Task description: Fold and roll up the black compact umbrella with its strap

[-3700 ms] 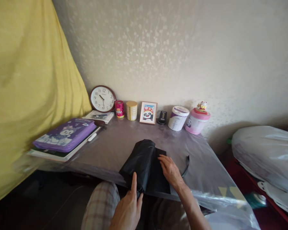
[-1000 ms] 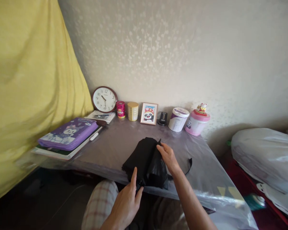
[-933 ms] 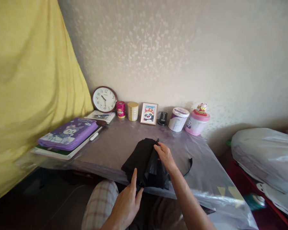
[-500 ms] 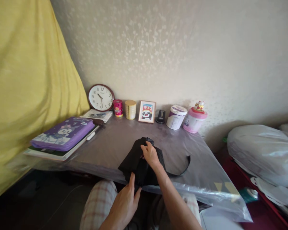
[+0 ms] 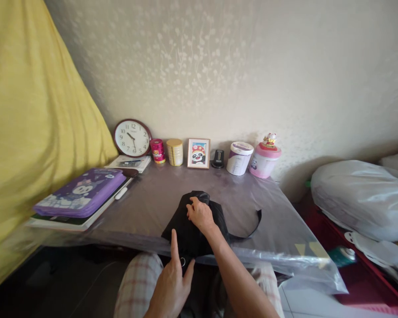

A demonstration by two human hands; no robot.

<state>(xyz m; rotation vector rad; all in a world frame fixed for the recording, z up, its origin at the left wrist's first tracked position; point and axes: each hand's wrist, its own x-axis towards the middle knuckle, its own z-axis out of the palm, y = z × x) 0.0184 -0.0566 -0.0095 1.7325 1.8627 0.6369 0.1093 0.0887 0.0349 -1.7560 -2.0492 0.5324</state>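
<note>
A black umbrella (image 5: 177,221), loosely folded, lies at the table's front edge with its narrow end toward me. Its strap (image 5: 248,234) trails off to the right and curls up at the tip. My left hand (image 5: 172,280) is around the handle end, index finger stretched forward along it and thumb on the other side. Beside the thumb a small silver ring (image 5: 183,262) shows. On top of the cloth, my right hand (image 5: 200,215) has bent fingers gripping or pressing the black folds; the fingertips are partly hidden.
A purple case (image 5: 82,194) rests on books at the left. Along the wall stand a clock (image 5: 132,138), pink tin (image 5: 158,151), yellow-lidded jar (image 5: 175,152), picture frame (image 5: 198,153) and tubs (image 5: 240,158). Clear plastic covers the table (image 5: 142,212). Bags (image 5: 361,198) sit at right.
My left index finger has straightened and lifted, and the silver ring has come into view. My right hand has shifted slightly left over the cloth. The camera view has tilted a little.
</note>
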